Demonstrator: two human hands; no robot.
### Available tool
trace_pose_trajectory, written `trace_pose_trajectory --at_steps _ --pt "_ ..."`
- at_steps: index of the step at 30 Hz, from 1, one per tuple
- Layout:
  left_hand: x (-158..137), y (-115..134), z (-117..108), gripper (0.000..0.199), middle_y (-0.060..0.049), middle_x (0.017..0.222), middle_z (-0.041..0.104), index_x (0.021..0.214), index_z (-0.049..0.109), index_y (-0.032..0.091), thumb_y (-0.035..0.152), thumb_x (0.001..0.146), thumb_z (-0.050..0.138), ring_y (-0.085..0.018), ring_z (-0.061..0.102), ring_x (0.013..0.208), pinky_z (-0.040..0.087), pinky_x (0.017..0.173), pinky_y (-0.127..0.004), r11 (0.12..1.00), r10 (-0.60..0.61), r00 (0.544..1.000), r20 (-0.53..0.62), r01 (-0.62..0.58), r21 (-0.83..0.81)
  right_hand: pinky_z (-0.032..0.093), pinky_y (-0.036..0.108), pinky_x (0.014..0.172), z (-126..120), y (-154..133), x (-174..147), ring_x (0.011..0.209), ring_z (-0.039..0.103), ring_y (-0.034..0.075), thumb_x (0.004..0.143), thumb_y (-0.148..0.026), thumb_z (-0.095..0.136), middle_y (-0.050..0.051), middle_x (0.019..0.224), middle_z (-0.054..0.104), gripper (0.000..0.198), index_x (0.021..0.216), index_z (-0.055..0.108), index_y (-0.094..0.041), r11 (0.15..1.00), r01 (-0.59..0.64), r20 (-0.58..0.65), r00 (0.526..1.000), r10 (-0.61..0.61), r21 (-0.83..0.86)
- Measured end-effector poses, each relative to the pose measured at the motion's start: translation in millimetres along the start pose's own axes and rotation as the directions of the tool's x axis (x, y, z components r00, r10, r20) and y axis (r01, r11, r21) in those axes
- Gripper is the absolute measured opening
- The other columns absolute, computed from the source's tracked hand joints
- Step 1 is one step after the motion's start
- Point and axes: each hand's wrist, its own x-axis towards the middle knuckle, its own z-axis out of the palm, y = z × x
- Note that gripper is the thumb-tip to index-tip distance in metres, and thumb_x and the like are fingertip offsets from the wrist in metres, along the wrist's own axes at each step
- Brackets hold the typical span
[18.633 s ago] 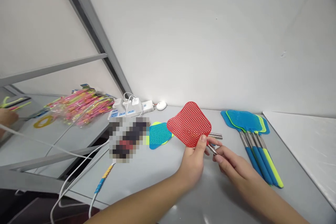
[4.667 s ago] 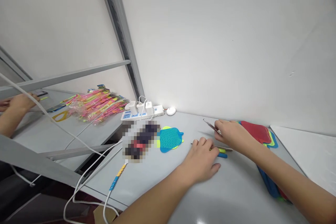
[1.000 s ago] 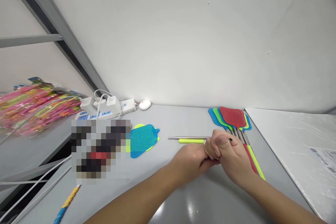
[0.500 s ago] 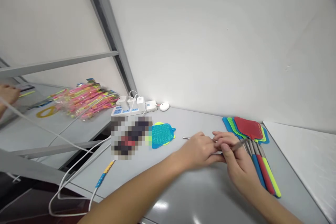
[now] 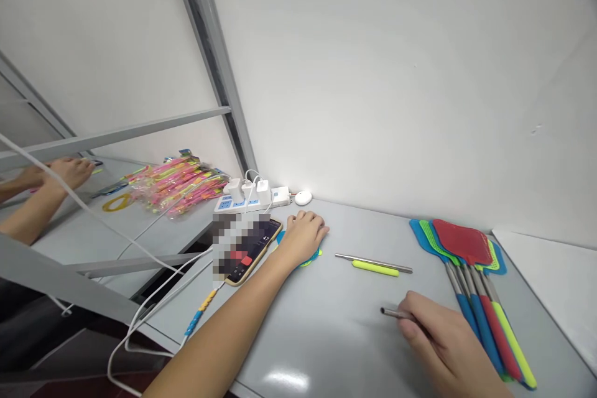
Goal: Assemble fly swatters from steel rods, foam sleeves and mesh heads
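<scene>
My left hand [image 5: 305, 237] lies over a small pile of fly swatter heads, its fingers bent and slightly apart. Only edges of a blue head [image 5: 280, 237] and a yellow-green one [image 5: 311, 260] show beneath it. At the lower right, my right hand [image 5: 436, 336] is closed around a metal tube [image 5: 390, 312], whose open end points left. Between the hands, a thin metal rod [image 5: 373, 262] rests on the table beside a yellow-green handle sleeve [image 5: 375, 268]. Several swatters with blue, green and red heads [image 5: 461, 241] are stacked on the right.
A phone [image 5: 252, 254] with a cable lies left of my left hand. Behind it are a power strip [image 5: 280, 196] with chargers and a white rounded case [image 5: 303, 198]. Beyond the metal frame [image 5: 219, 74], another person's hands [image 5: 69, 171] are near bagged pink items [image 5: 186, 183].
My left hand has moved left, away from my right hand, onto the swatter heads. My right hand has come lower with the tube. The rod and yellow-green sleeve are now uncovered.
</scene>
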Motion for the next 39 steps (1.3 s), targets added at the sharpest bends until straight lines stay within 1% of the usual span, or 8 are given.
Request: trace_pose_trajectory --at_steps 3,11,14,18,29,32,34,39 --pt "0 1 5 0.027 -0.007 0.105 0.063 0.097 0.063 0.021 0.039 0.098 0.042 -0.024 0.049 0.104 0.033 0.094 -0.042 1.000 -0.003 1.000 0.001 0.003 0.002 0.031 0.024 0.045 4 -5 2 0.046 0.044 0.011 0.098 -0.037 0.043 -0.004 0.057 0.048 0.033 0.068 0.039 -0.023 0.995 -0.015 0.022 1.000 0.017 -0.099" --pt "5 0 5 0.034 -0.005 0.090 0.063 0.084 0.058 0.019 0.037 0.101 0.034 -0.021 0.053 0.093 0.033 0.090 -0.039 1.000 0.013 1.000 -0.020 -0.013 0.000 0.027 0.027 0.049 12 -4 2 0.048 0.049 0.012 0.097 -0.042 0.045 -0.003 0.060 0.051 0.034 0.070 0.047 -0.022 0.953 0.045 0.013 0.999 -0.044 -0.301" --pt "5 0 0 0.036 -0.003 0.085 0.064 0.085 0.057 0.020 0.038 0.102 0.031 -0.021 0.053 0.091 0.033 0.087 -0.038 1.000 0.023 0.999 -0.024 -0.023 -0.007 0.026 0.027 0.049 11 -3 2 0.048 0.048 0.012 0.097 -0.043 0.045 -0.003 0.060 0.051 0.035 0.070 0.047 -0.022 0.945 0.039 -0.003 0.999 -0.043 -0.326" --pt "4 -5 -5 0.029 -0.004 0.096 0.066 0.091 0.061 0.021 0.040 0.099 0.040 -0.024 0.051 0.098 0.033 0.086 -0.039 0.999 0.034 0.999 -0.023 -0.035 -0.003 0.025 0.027 0.049 10 -3 1 0.048 0.046 0.013 0.097 -0.044 0.044 -0.004 0.059 0.050 0.035 0.070 0.046 -0.022 0.940 0.017 -0.013 1.000 -0.022 -0.340" --pt "8 -4 6 0.030 -0.006 0.094 0.064 0.089 0.061 0.020 0.043 0.098 0.044 -0.025 0.050 0.096 0.037 0.079 -0.036 0.999 0.007 0.998 -0.059 -0.004 0.049 0.023 0.027 0.049 15 -2 0 0.048 0.047 0.013 0.097 -0.044 0.044 -0.003 0.059 0.051 0.035 0.070 0.046 -0.023 0.937 0.009 0.005 1.000 -0.007 -0.348" --pt "10 0 0 0.034 -0.008 0.091 0.063 0.085 0.061 0.019 0.043 0.098 0.042 -0.025 0.051 0.096 0.037 0.078 -0.036 0.998 0.021 0.998 -0.067 -0.017 0.059 0.024 0.028 0.050 14 -3 1 0.048 0.047 0.013 0.097 -0.044 0.044 -0.003 0.060 0.051 0.034 0.071 0.046 -0.023 0.937 -0.001 0.001 1.000 0.001 -0.349" --pt "9 2 -8 0.040 -0.007 0.084 0.063 0.079 0.061 0.018 0.041 0.100 0.036 -0.024 0.055 0.087 0.037 0.073 -0.034 0.998 0.036 0.998 -0.048 -0.033 0.056 0.025 0.028 0.050 12 -3 1 0.049 0.048 0.013 0.097 -0.044 0.044 -0.003 0.060 0.052 0.033 0.072 0.047 -0.023 0.939 0.000 0.003 1.000 0.001 -0.345" --pt "-7 18 -45 0.049 -0.002 0.066 0.060 0.073 0.058 0.021 0.046 0.102 0.026 -0.018 0.056 0.062 0.032 0.059 -0.030 0.996 0.089 0.996 0.022 -0.090 0.027 0.025 0.028 0.050 9 -5 -1 0.049 0.049 0.014 0.098 -0.043 0.041 -0.003 0.060 0.052 0.034 0.074 0.051 -0.022 0.942 -0.002 -0.003 1.000 0.001 -0.335"
